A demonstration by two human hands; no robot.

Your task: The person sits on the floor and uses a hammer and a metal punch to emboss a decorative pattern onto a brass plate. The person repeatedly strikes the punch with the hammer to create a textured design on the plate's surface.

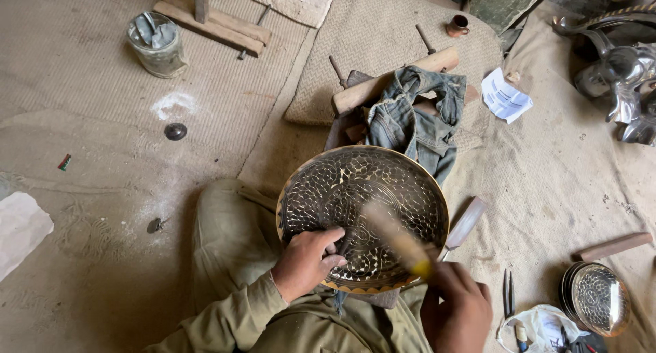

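While the person is sitting on the floor [102,271], the left hand [306,261] is pressing down on the lower part of a large round engraved brass tray [362,216], its grip closed around a small dark punch [339,247] standing against the metal. The right hand [456,305] is gripping a wooden-handled hammer [400,240], fingers wrapped tight around the shaft; the hammer is showing as a blur slanting up over the tray's patterned face.

That tray is leaning tilted on the person's lap, its upper rim touching a bundle of worn denim cloth [413,117] draped over a wooden block [393,79]. Just beside the tray's right rim a flat metal chisel [466,222] is lying on the floor covering. Near the right hand, thin dark tweezers [508,293] are resting, and farther toward the floor's lower right corner a stack of smaller engraved dishes [598,298] is sitting. A short wooden stick [615,246] is lying just above them. Well apart, toward the upper left, a tin can [157,45] holding scraps is standing beside wooden planks [212,21].
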